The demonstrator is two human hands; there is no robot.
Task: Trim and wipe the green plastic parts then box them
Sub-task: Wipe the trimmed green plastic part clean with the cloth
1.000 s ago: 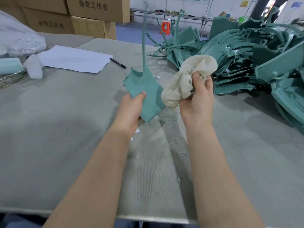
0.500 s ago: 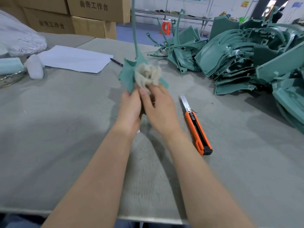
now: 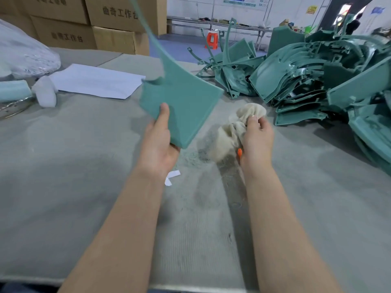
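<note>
Green plastic part [image 3: 182, 106], centre frame above the table [image 3: 63, 166]: my left hand [image 3: 157, 149] grips its lower corner, thumb on the face; its thin stem runs off the top edge. My right hand [image 3: 257, 140] clutches the bunched cloth [image 3: 234, 130], now lowered off the part it rubbed half a second ago. It hides all but an orange tip of the knife [image 3: 239, 152].

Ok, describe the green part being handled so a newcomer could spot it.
Start at the grey table, left of the big pile of green parts. Above its middle, the left hand holds up one flat green part with a long thin stem. Unlike the piled ones, it is lifted off the table.
</note>
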